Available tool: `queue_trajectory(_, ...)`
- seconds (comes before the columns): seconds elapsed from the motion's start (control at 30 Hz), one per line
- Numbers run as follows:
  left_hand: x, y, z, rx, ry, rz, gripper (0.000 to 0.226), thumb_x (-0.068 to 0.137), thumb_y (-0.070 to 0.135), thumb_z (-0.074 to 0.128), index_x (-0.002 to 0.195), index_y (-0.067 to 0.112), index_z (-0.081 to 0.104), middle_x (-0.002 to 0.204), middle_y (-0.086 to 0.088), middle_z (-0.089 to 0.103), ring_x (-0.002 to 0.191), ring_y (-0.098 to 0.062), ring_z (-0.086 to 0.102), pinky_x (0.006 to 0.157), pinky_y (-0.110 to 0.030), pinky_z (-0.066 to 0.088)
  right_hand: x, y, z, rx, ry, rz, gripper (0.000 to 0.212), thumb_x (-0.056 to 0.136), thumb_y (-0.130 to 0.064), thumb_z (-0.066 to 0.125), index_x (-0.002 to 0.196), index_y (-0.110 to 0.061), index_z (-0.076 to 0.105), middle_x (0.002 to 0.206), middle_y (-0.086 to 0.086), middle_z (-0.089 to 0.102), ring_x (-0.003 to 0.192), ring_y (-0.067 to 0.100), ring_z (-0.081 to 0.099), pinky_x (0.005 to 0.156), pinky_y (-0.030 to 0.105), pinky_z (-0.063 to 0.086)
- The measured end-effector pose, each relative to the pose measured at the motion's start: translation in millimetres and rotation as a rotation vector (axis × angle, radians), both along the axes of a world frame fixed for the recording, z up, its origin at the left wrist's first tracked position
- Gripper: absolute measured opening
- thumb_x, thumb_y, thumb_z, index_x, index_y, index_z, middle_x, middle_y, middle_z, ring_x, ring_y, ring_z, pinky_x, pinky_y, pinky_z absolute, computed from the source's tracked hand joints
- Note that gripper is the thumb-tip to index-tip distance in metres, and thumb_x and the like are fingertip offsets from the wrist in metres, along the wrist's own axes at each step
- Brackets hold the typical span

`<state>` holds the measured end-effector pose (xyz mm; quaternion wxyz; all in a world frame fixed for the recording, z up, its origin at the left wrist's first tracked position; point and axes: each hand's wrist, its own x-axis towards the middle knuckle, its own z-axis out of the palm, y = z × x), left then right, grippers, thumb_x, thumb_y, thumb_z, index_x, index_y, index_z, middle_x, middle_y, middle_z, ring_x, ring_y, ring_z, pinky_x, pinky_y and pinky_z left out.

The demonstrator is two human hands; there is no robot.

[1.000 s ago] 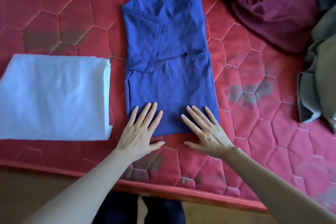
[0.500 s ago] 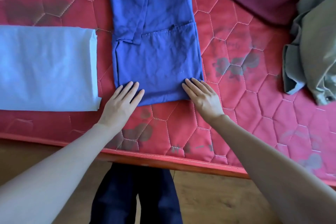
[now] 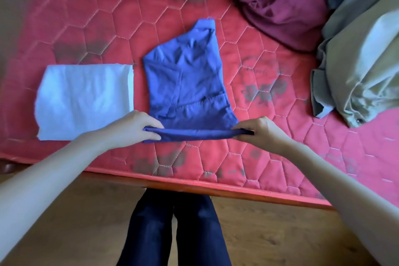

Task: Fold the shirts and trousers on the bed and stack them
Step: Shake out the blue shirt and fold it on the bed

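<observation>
Here both hands' fingers [image 3: 151, 134] pinch the blue shirt's [image 3: 190, 84] lifted hem.

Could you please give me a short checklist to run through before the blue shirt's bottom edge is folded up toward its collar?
1. Left hand pinches the near-left corner of the blue shirt: ok.
2. Right hand pinches the near-right corner: ok.
3. Hem is lifted and stretched level between both hands: ok.
4. Upper part of the shirt lies flat on the mattress: not ok, it shows creases near the collar.
5. Landing area free of the white folded garment and the maroon garment: ok, both lie apart from the shirt.
6. Sleeve tucked neatly under the fold: cannot tell.
</observation>
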<state>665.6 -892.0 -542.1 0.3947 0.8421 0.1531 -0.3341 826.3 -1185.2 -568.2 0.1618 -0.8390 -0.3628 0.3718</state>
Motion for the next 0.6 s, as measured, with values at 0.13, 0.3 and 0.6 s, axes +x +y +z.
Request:
queue_trajectory(0.13, 25.3, 37.5, 4.6, -0.061, -0.156, 0.086, 0.014, 0.083, 0.015, 0.074, 0.075, 0.026, 0.070, 0.069, 0.001, 0.063, 0.064, -0.005, 0.048, 0.062, -0.018, 0.037, 30.3, 15.4, 24.0, 0.073, 0.018, -0.134, 0.009, 0.083, -0.016, 0.072, 0.085, -0.024, 0.070, 0.060, -0.016, 0.056, 0.060, 0.004, 0.048, 0.060, 0.021, 0.039)
queue_trajectory(0.3, 86.5, 81.6, -24.6, 0.024, -0.292, 0.161, 0.016, 0.079, 0.015, 0.077, 0.076, 0.029, 0.070, 0.069, 0.014, 0.067, 0.064, 0.001, 0.052, 0.063, -0.015, 0.038, 87.4, 70.7, 0.8, 0.134, -0.062, -0.259, 0.013, 0.082, -0.019, 0.074, 0.086, -0.008, 0.069, 0.076, 0.017, 0.062, 0.068, 0.017, 0.045, 0.069, 0.039, 0.042)
queue_trajectory(0.6, 162.9, 151.3, -122.9, 0.055, -0.259, 0.427, 0.012, 0.081, 0.008, 0.075, 0.089, 0.016, 0.073, 0.089, -0.001, 0.075, 0.091, -0.018, 0.069, 0.085, -0.030, 0.052, 184.3, 186.1, -89.5, 0.199, -0.079, -0.400, 0.014, 0.076, -0.018, 0.079, 0.088, -0.017, 0.071, 0.076, -0.002, 0.061, 0.074, 0.012, 0.053, 0.066, 0.026, 0.045)
